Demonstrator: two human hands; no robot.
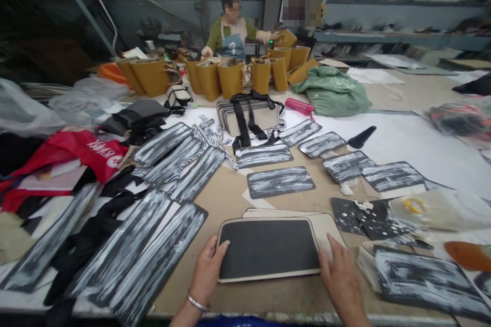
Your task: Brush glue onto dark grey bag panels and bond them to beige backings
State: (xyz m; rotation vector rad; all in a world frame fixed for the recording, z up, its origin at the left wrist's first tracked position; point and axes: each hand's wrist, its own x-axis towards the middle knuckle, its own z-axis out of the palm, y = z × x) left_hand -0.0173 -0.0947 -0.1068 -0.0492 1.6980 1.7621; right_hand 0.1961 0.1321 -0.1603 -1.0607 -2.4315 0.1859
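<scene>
A dark rectangular panel with a pale border lies near the front edge of the table, on top of cream-coloured pieces that stick out behind it. My left hand grips its left edge, thumb on top, with a silver bangle at the wrist. At the right edge my right hand holds the same panel, fingers against its side. Just beyond lies a dark piece streaked with white. Larger streaked pieces lie to the left, and another to the right.
A strapped stack of boards stands mid-table, with a pink roll and green bag behind. Red fabric lies left; a clear plastic bag lies right. Across the table, a person is among mustard-coloured bags.
</scene>
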